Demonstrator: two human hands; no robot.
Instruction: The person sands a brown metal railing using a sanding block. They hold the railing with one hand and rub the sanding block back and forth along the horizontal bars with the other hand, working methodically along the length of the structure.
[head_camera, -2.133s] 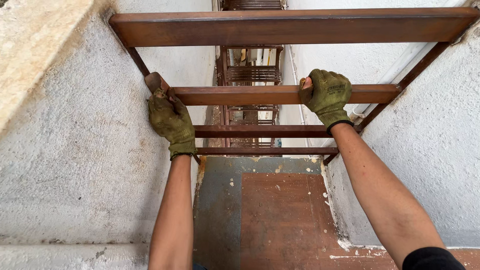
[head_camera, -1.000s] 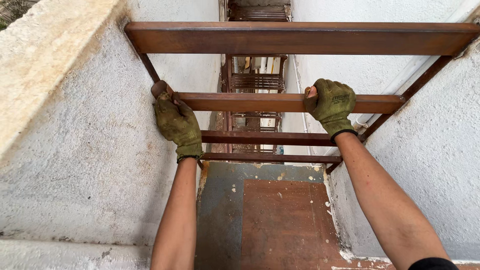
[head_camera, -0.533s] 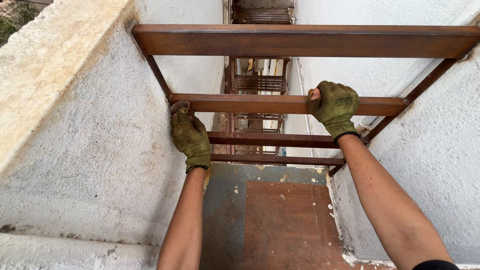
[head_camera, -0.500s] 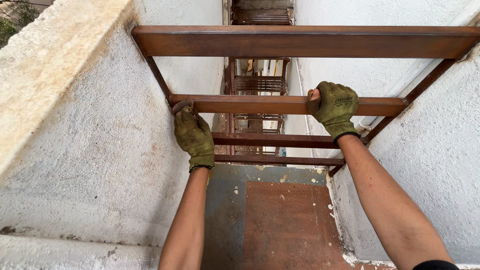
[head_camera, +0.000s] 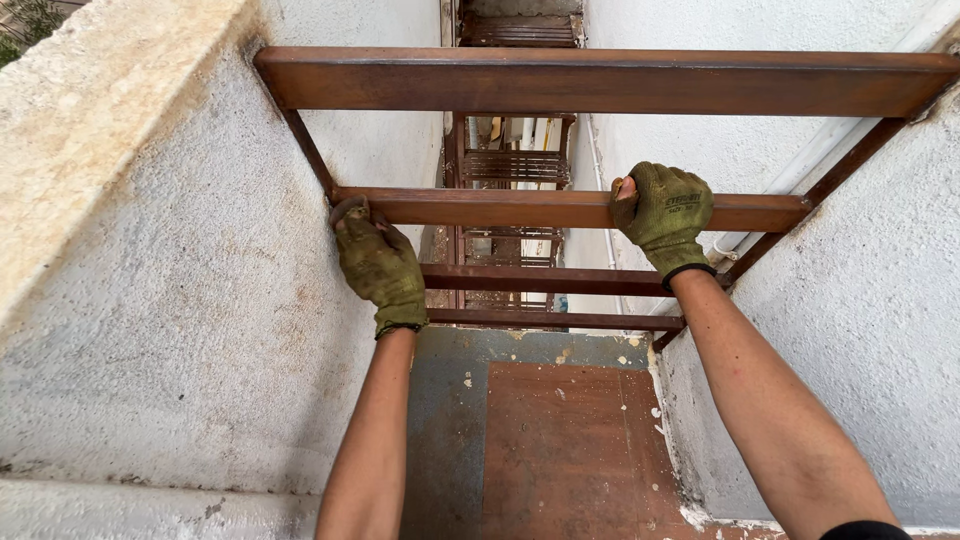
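Both hands, in olive-green fabric work gloves, grip the second rusty brown flat steel rung (head_camera: 560, 208) of a ladder-like frame spanning two rough white plastered walls. The left hand (head_camera: 380, 268) is curled around that rung's left end, just beside the left wall (head_camera: 200, 330). The right hand (head_camera: 664, 212) wraps closed over the same rung towards its right end, near the right wall (head_camera: 870, 300). A wider steel rung (head_camera: 600, 82) lies above it, two thinner ones below. A reddish-brown floor panel (head_camera: 570, 450) shows well beneath the rung.
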